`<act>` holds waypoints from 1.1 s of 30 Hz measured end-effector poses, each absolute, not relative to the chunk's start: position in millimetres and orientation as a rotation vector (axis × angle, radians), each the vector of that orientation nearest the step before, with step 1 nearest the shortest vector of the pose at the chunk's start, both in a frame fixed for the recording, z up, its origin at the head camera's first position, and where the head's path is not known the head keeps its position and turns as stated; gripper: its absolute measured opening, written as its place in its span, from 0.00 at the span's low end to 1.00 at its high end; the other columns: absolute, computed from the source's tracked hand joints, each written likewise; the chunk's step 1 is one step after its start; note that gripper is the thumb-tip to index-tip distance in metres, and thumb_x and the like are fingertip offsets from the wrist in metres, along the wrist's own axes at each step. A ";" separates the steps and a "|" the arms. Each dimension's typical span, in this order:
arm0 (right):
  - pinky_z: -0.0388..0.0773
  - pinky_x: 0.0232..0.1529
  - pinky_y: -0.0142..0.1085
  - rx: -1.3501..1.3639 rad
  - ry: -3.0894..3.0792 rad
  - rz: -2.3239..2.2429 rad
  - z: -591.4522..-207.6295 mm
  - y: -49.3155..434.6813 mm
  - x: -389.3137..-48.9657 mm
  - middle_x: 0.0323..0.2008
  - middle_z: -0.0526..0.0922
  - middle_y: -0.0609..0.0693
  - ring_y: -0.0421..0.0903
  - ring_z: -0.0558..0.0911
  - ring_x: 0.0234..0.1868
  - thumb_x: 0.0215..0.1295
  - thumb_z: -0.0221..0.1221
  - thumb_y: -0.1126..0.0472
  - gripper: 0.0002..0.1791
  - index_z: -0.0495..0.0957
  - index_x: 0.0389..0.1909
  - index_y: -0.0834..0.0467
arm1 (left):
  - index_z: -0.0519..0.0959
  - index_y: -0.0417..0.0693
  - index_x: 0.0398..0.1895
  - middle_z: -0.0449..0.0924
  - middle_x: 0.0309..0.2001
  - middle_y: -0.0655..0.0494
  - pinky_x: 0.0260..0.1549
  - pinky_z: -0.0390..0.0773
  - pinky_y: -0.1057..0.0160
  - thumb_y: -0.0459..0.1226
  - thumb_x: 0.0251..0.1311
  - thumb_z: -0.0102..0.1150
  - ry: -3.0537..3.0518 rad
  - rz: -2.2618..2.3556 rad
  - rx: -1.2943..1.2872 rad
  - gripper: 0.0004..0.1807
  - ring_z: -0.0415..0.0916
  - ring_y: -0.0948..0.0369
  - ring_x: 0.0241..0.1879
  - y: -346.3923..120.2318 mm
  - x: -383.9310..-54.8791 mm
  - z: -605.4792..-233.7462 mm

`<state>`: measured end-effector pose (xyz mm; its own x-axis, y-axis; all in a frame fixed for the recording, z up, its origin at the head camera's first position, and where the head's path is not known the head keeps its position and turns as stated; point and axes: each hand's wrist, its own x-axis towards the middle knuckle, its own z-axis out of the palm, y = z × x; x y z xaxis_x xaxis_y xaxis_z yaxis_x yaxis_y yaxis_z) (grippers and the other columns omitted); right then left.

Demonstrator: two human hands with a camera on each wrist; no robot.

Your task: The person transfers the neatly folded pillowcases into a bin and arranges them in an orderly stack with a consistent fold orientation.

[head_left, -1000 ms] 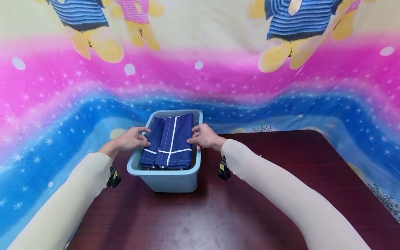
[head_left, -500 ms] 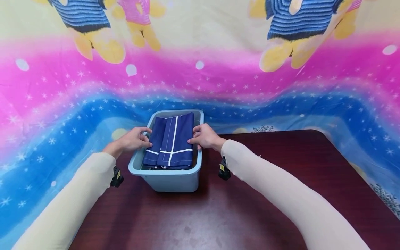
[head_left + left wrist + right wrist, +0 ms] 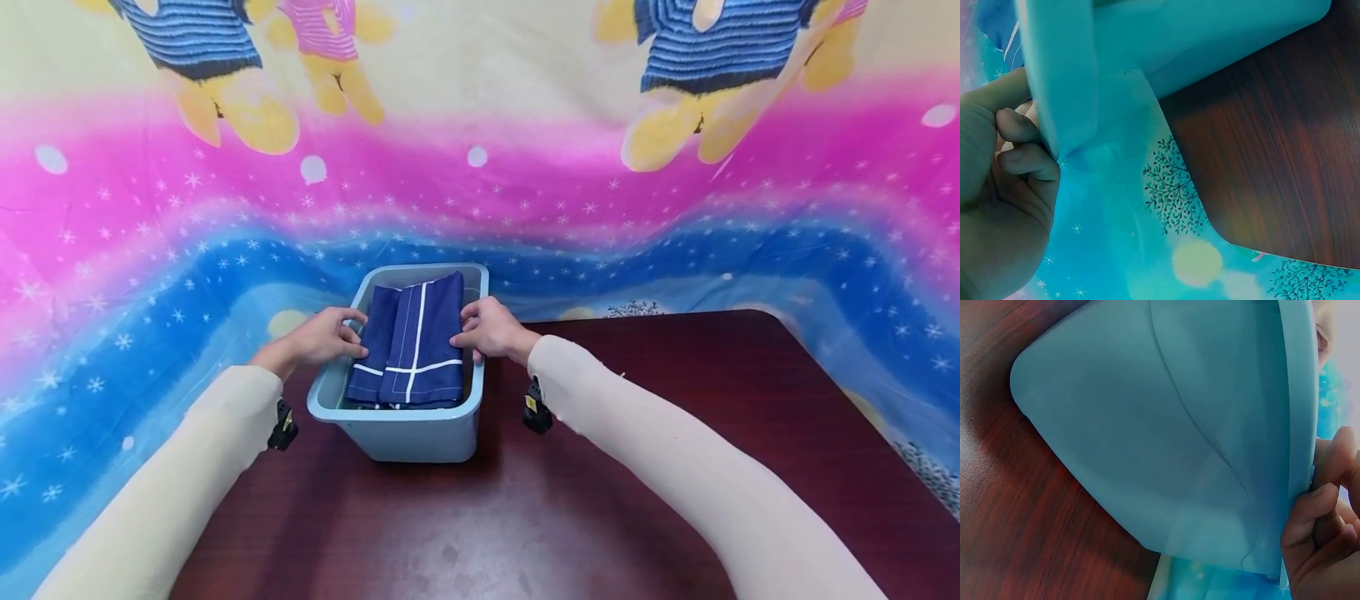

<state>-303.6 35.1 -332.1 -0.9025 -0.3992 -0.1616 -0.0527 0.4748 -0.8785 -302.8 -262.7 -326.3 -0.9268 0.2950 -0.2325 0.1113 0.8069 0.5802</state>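
Observation:
A folded navy cloth (image 3: 425,333) with crossing white stripes lies in a light blue plastic bin (image 3: 408,437), its top close to the rim. At the left rim, my left hand (image 3: 321,337) pinches the cloth's left edge between thumb and fingers. Across from it, my right hand (image 3: 495,327) pinches the right edge, thumb on top. In the left wrist view, curled fingers (image 3: 1022,159) show just outside the bin wall, the fingertips partly hidden behind the rim. The right wrist view has bent fingers (image 3: 1316,519) right at the rim; the cloth is hidden there.
The bin stands on a dark red-brown wooden table (image 3: 600,500), near its back left edge. A patterned fabric backdrop (image 3: 555,183) with bears and snowflakes hangs behind and at both sides. Small black wrist cameras (image 3: 282,426) sit under both sleeves.
My left hand has shifted slightly right, and the cloth's left part has moved inward from the bin's left wall. The right hand stays nearly in place; the bin looks unmoved.

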 end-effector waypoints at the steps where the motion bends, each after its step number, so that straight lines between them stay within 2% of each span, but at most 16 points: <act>1: 0.80 0.26 0.31 -0.383 2.386 -1.396 -331.6 35.2 -303.6 0.51 0.86 0.62 0.38 0.75 0.12 0.67 0.65 0.64 0.34 0.65 0.71 0.66 | 0.61 0.31 0.72 0.88 0.42 0.41 0.54 0.81 0.41 0.32 0.67 0.62 2.685 0.827 0.306 0.34 0.87 0.52 0.43 -262.1 -302.8 -326.2; 20: 0.81 0.29 0.31 -0.376 2.400 -1.354 -324.6 35.9 -298.8 0.47 0.86 0.61 0.39 0.75 0.11 0.67 0.65 0.64 0.36 0.64 0.73 0.65 | 0.63 0.34 0.70 0.88 0.45 0.40 0.55 0.80 0.40 0.34 0.67 0.62 2.702 0.773 0.292 0.32 0.87 0.50 0.46 -256.0 -298.4 -320.4; 27: 0.79 0.25 0.31 -0.383 2.419 -1.340 -325.5 37.8 -299.8 0.51 0.87 0.62 0.38 0.75 0.11 0.66 0.65 0.65 0.28 0.71 0.66 0.67 | 0.66 0.33 0.67 0.88 0.43 0.40 0.55 0.80 0.40 0.32 0.66 0.63 2.705 0.775 0.299 0.29 0.88 0.50 0.43 -252.4 -299.5 -321.4; 33: 0.78 0.25 0.30 -0.395 2.435 -1.321 -324.8 37.2 -300.0 0.48 0.88 0.63 0.38 0.75 0.12 0.66 0.65 0.65 0.26 0.73 0.63 0.67 | 0.67 0.34 0.66 0.88 0.42 0.41 0.54 0.81 0.40 0.32 0.66 0.63 2.707 0.753 0.285 0.28 0.88 0.51 0.42 -252.7 -299.5 -319.2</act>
<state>-300.0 37.2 -324.8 -0.9030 -0.3974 -0.1633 -0.0798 0.5287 -0.8451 -299.5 -252.7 -319.2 -0.9301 0.2717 -0.2471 0.1051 0.8416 0.5297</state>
